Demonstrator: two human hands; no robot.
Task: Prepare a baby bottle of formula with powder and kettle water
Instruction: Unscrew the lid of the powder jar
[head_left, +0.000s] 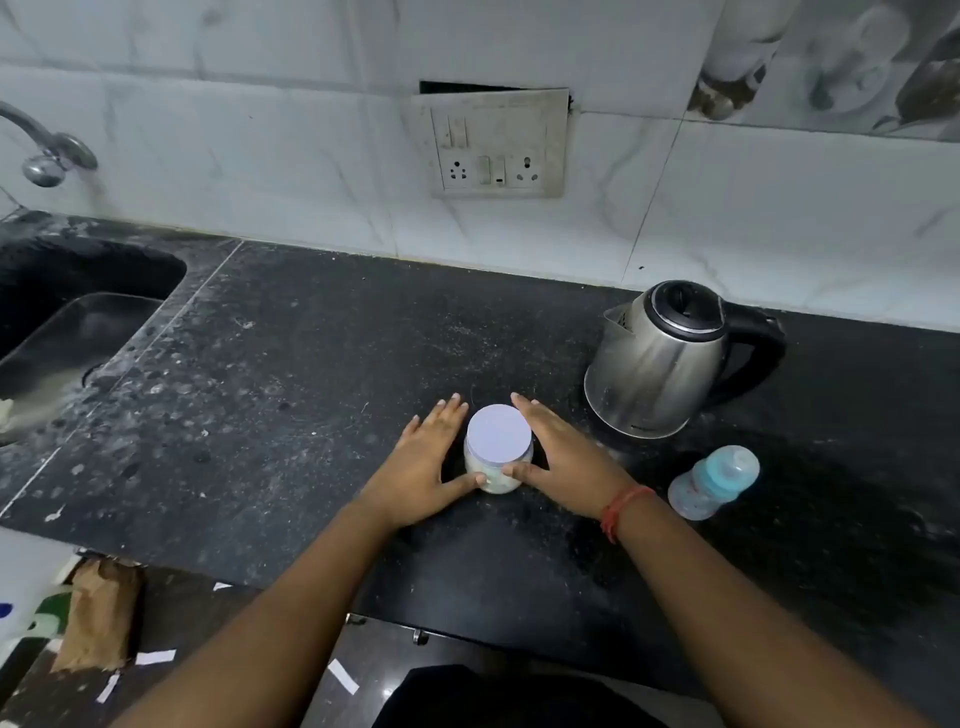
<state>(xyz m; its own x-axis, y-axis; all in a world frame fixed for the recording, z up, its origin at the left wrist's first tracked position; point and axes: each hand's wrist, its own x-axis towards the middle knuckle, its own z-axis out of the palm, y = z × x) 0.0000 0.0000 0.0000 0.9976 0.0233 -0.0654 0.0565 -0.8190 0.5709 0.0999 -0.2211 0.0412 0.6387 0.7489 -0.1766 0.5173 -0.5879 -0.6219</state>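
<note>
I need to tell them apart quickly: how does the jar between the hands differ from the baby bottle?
The jar is squat, with a flat pale lid; the baby bottle is slimmer, with a blue top. The jar holds white powder; the baby bottle looks empty. The left hand and right hand flank the jar; the baby bottle stands untouched. Both are clear-walled, closed and on the counter.

The counter (322, 374) is dark speckled stone, matt and dusty with pale scuffs. The kettle (654, 364) has a brushed, shiny metal body with a glossy black plastic lid and handle. The jar (497, 457) looks like clear plastic under a smooth matt lid. The baby bottle (714, 483) is cloudy translucent plastic. Glossy marble-patterned tiles (260, 156) cover the wall.
</note>
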